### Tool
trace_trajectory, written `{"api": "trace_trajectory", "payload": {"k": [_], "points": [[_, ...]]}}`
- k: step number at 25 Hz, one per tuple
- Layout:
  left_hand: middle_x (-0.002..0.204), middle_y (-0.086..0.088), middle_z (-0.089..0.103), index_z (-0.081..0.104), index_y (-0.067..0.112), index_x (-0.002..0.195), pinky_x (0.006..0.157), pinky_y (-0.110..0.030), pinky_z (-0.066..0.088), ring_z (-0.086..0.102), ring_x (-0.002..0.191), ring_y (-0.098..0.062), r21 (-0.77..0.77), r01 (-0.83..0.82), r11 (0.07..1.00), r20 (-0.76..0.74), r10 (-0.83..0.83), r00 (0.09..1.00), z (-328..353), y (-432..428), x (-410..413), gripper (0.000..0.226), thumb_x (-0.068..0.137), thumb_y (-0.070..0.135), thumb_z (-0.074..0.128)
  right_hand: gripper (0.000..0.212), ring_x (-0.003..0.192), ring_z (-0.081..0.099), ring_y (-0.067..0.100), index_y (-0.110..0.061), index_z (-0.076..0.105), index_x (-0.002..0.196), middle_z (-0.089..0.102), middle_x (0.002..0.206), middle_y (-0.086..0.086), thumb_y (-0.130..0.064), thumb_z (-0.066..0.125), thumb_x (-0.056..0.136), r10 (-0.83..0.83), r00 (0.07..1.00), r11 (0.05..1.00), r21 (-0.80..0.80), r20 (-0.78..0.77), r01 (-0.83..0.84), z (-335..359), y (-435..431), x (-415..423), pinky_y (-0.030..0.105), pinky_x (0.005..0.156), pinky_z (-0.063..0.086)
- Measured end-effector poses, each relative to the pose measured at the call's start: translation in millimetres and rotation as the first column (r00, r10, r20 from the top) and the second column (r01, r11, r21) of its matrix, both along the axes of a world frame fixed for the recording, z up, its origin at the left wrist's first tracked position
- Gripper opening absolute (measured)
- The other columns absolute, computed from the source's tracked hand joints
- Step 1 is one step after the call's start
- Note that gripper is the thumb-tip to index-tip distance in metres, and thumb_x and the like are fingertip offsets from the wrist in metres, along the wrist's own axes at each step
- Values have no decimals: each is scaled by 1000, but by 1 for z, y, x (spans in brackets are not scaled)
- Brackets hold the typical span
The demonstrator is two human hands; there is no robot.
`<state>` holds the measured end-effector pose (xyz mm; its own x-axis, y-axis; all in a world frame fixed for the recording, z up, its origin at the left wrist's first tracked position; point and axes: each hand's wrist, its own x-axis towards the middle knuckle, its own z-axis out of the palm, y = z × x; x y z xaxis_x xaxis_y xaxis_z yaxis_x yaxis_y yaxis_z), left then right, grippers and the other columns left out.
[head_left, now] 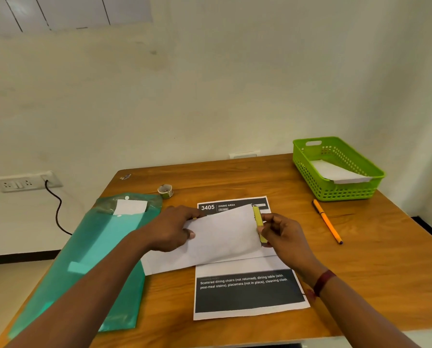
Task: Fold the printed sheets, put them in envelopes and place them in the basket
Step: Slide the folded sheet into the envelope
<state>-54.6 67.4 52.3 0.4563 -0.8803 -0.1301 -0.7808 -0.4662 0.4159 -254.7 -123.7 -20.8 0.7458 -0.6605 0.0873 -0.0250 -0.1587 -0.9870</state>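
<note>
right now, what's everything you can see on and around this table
table: one, brown wood, lower view
basket: one, green, far right corner, white paper inside
pen: one, orange, right of the sheet
printed sheet: one, white with dark bands, centre
envelope: one, white, over the sheet
stick: one, yellow-green, envelope's right edge
folder: one, teal, left
tape roll: one, pale, beyond the folder
wall socket: one, white, left wall
left hand: grips the envelope
right hand: pinches the stick
</note>
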Motion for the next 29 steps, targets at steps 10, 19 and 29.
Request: {"api": "trace_trajectory", "payload": {"k": [10, 19, 29], "points": [[151, 2, 28, -6, 31, 152, 110, -47, 31, 33, 135, -22, -21, 21, 1000, 406, -11, 914, -4, -10, -47, 106, 79, 70, 60, 19, 86, 73, 21, -14, 70, 105, 75, 96, 2, -3, 59, 93, 91, 996, 993, 80, 20, -92, 29, 6, -6, 39, 68, 61], [131, -10, 39, 20, 12, 146, 95, -42, 44, 41, 113, -23, -512, 132, 849, 554, 208, 806, -33, -22, -72, 117, 57, 66, 73, 13, 72, 69, 28, -14, 75, 91, 68, 79, 14, -5, 73, 81, 130, 991, 972, -202, 40, -120, 82, 31, -15, 34, 57, 60], [125, -10, 48, 35, 11, 138, 92, -44, 44, 45, 110, -24, -461, 184, 868, 681, 213, 701, -33, -9, -56, 104, 55, 55, 78, 10, 55, 53, 16, -19, 72, 67, 64, 61, 7, -22, 76, 76, -107, 992, 904, -422, -67, 70, 64, 20, 5, 36, 53, 47]]}}
